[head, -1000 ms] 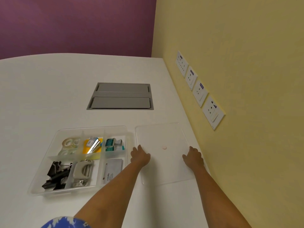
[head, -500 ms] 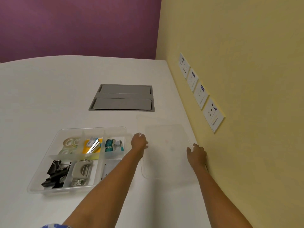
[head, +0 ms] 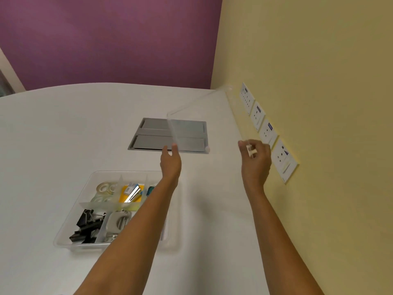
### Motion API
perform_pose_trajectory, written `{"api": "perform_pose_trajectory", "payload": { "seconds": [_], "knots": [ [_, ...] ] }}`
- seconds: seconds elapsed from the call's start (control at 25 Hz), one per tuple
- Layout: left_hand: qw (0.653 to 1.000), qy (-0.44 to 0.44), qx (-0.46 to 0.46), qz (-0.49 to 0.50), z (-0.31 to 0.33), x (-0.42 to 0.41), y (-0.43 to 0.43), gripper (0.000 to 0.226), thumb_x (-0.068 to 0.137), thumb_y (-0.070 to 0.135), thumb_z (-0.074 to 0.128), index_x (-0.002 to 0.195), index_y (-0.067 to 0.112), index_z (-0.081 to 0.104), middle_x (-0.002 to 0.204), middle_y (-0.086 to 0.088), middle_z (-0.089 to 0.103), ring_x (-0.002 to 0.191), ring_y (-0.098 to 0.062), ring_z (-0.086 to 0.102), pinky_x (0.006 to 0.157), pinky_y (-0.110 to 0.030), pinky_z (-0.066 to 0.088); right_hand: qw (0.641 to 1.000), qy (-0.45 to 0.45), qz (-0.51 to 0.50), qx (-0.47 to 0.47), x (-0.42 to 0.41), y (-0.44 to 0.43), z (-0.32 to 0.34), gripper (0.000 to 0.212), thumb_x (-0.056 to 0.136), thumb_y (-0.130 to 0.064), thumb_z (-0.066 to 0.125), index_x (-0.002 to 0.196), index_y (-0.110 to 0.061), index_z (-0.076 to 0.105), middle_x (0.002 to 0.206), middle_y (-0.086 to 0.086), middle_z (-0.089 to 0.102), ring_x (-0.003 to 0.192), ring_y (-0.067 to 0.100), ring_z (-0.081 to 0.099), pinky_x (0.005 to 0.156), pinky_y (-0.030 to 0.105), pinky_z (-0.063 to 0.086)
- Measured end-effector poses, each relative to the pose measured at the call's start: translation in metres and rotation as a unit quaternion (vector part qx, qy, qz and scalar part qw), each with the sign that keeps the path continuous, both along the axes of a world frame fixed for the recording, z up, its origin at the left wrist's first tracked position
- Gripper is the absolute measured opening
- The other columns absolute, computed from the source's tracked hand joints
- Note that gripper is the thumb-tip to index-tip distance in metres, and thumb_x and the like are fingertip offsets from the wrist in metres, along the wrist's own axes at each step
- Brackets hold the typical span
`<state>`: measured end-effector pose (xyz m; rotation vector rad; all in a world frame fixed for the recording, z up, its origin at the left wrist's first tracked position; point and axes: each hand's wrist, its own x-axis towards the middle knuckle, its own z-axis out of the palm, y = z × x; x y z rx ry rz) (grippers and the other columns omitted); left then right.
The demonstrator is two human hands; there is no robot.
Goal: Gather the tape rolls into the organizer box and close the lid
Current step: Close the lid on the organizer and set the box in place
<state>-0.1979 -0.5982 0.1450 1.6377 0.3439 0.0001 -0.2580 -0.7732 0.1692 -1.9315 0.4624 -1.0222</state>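
Lid (head: 204, 124), clear, held tilted above table (head: 63, 135) by both hands: left hand (head: 171, 160) pinching one edge, right hand (head: 255, 160) apparently gripping opposite edge; organizer box (head: 70, 241) uncovered.

1. A single head-worn camera looks forward and down from above the near edge of the white table (head: 53, 128).
2. It faces the corner where the purple wall (head: 110, 39) meets the yellow wall (head: 308, 50).
3. Both forearms reach away from the lens; the organizer box (head: 70, 213) sits close below.
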Motion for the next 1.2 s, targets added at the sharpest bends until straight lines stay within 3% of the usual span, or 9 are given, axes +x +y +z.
{"api": "perform_pose_trajectory", "payload": {
  "seconds": [0.08, 0.2, 0.36, 0.48, 0.68, 0.84, 1.04, 1.12, 1.2],
  "knots": [
    [0.989, -0.005, -0.147, -0.012, 0.023, 0.007, 0.010, 0.061, 0.098, 0.054, 0.029, 0.148, 0.020, 0.027, 0.155, -0.007, 0.030, 0.141, -0.027, 0.032, 0.112, -0.045, 0.030, 0.989, -0.048, 0.022, -0.138, 0.000, 0.028, 0.017, 0.013, 0.085, -0.029, 0.071, 0.092, -0.019, 0.068, 0.091, -0.005, 0.059, 0.070, 0.006, 0.053, 0.056, 0.008, 0.037],
    [0.891, 0.021, -0.448, -0.069, 0.041, 0.023, 0.044, 0.074, 0.092, 0.064, 0.027, 0.145, 0.013, 0.032, 0.150, -0.017, 0.035, 0.137, -0.037, 0.036, 0.105, -0.053, 0.037, 0.914, -0.056, 0.023, -0.401, 0.002, 0.057, 0.011, 0.018, 0.074, -0.017, 0.082, 0.091, -0.016, 0.074, 0.088, 0.003, 0.072, 0.072, 0.021, 0.064, 0.062, 0.022, 0.045],
    [0.802, 0.067, -0.578, -0.138, 0.037, 0.031, 0.104, 0.068, 0.089, 0.061, 0.035, 0.119, 0.002, 0.052, 0.129, -0.026, 0.050, 0.121, -0.046, 0.046, 0.091, -0.062, 0.042, 0.857, -0.075, 0.080, -0.504, 0.002, 0.082, -0.015, 0.031, 0.063, -0.010, 0.089, 0.091, -0.018, 0.077, 0.087, 0.005, 0.075, 0.072, 0.027, 0.070, 0.072, 0.025, 0.034],
    [0.828, 0.078, -0.542, -0.121, 0.025, 0.028, 0.137, 0.050, 0.072, 0.021, 0.049, 0.119, 0.006, 0.049, 0.138, -0.022, 0.045, 0.117, -0.042, 0.050, 0.086, -0.060, 0.046, 0.846, -0.053, 0.166, -0.505, 0.002, 0.098, -0.026, 0.028, 0.067, -0.017, 0.087, 0.093, -0.017, 0.077, 0.092, 0.005, 0.076, 0.081, 0.027, 0.072, 0.079, 0.023, 0.036],
    [0.836, 0.032, -0.538, -0.103, -0.010, 0.036, 0.194, 0.050, 0.082, -0.003, 0.025, 0.124, 0.010, 0.047, 0.135, -0.024, 0.048, 0.123, -0.053, 0.043, 0.087, -0.067, 0.039, 0.852, 0.133, 0.293, -0.412, 0.013, 0.131, -0.025, 0.040, 0.089, -0.055, 0.050, 0.116, -0.030, 0.064, 0.117, -0.009, 0.069, 0.112, 0.015, 0.061, 0.097, 0.029, 0.036],
    [0.827, 0.014, -0.543, -0.142, -0.027, 0.035, 0.237, 0.059, 0.083, -0.007, 0.022, 0.134, 0.012, 0.043, 0.135, -0.024, 0.051, 0.122, -0.051, 0.047, 0.092, -0.067, 0.040, 0.943, 0.201, 0.139, -0.226, 0.040, 0.146, -0.029, 0.046, 0.096, -0.037, 0.052, 0.138, -0.017, 0.046, 0.142, 0.007, 0.050, 0.128, 0.026, 0.048, 0.106, 0.038, 0.039],
    [0.838, 0.033, -0.498, -0.219, -0.043, 0.026, 0.284, 0.054, 0.081, -0.002, 0.042, 0.133, 0.013, 0.046, 0.137, -0.023, 0.054, 0.124, -0.048, 0.051, 0.094, -0.061, 0.048, 0.941, 0.318, 0.096, -0.057, 0.064, 0.161, -0.033, 0.059, 0.099, -0.034, 0.048, 0.148, -0.010, 0.026, 0.150, 0.018, 0.035, 0.131, 0.036, 0.045, 0.105, 0.044, 0.042],
    [0.867, 0.059, -0.436, -0.235, -0.048, 0.025, 0.295, 0.036, 0.088, 0.009, 0.048, 0.123, 0.011, 0.051, 0.134, -0.020, 0.057, 0.119, -0.043, 0.057, 0.089, -0.052, 0.054, 0.937, 0.332, 0.092, -0.053, 0.066, 0.170, -0.041, 0.055, 0.100, -0.032, 0.047, 0.148, -0.013, 0.028, 0.148, 0.017, 0.039, 0.130, 0.036, 0.047, 0.104, 0.044, 0.043],
    [0.931, 0.090, -0.266, -0.234, -0.053, 0.027, 0.304, 0.027, 0.097, 0.031, 0.046, 0.111, 0.010, 0.053, 0.117, -0.013, 0.070, 0.101, -0.033, 0.070, 0.081, -0.040, 0.058, 0.939, 0.328, 0.083, -0.064, 0.062, 0.179, -0.052, 0.050, 0.101, -0.030, 0.045, 0.147, -0.016, 0.033, 0.145, 0.015, 0.045, 0.127, 0.034, 0.052, 0.102, 0.043, 0.046]
  ]
}}
